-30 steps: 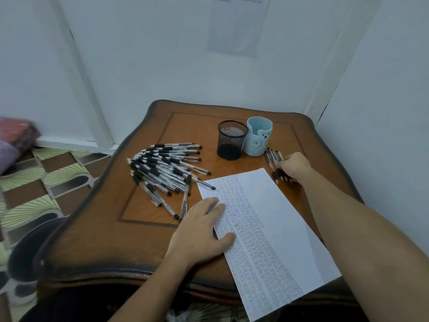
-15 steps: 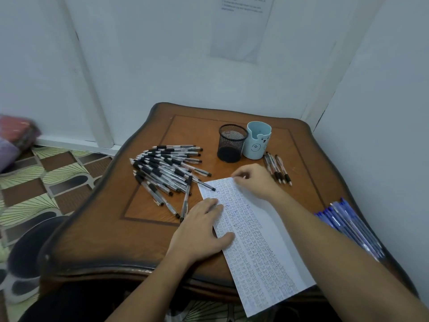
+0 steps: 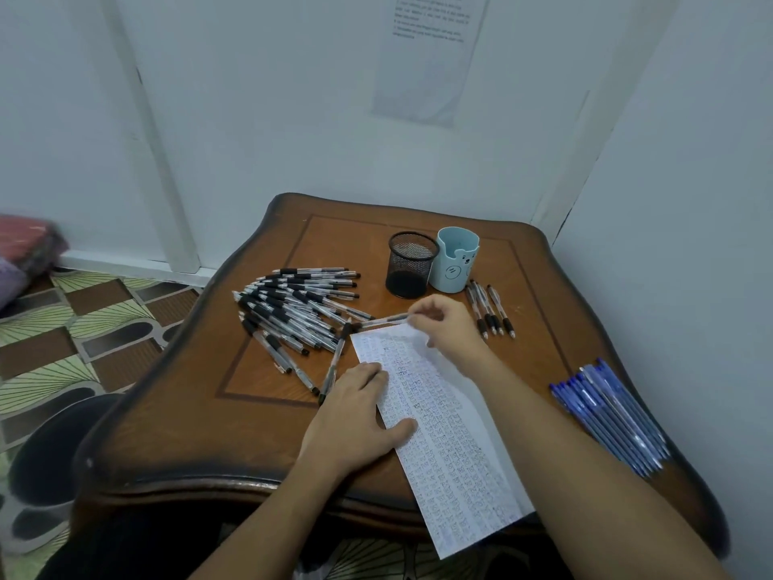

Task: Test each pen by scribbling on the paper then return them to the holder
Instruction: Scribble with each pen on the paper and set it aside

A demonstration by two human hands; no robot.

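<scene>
A sheet of paper covered in scribbles lies on the wooden table. My left hand presses flat on the paper's left edge. My right hand pinches the end of a black-grip pen lying at the paper's top corner. A pile of several black-grip pens is spread to the left. A black mesh holder and a light blue bear holder stand behind the paper.
Three black-grip pens lie to the right of the blue holder. Several blue pens lie near the table's right edge. Walls close in behind and on the right. Patterned floor shows on the left.
My right hand left the three pens by the blue holder, moved left across the paper's top, and now pinches a pen there. The left hand has stayed on the paper.
</scene>
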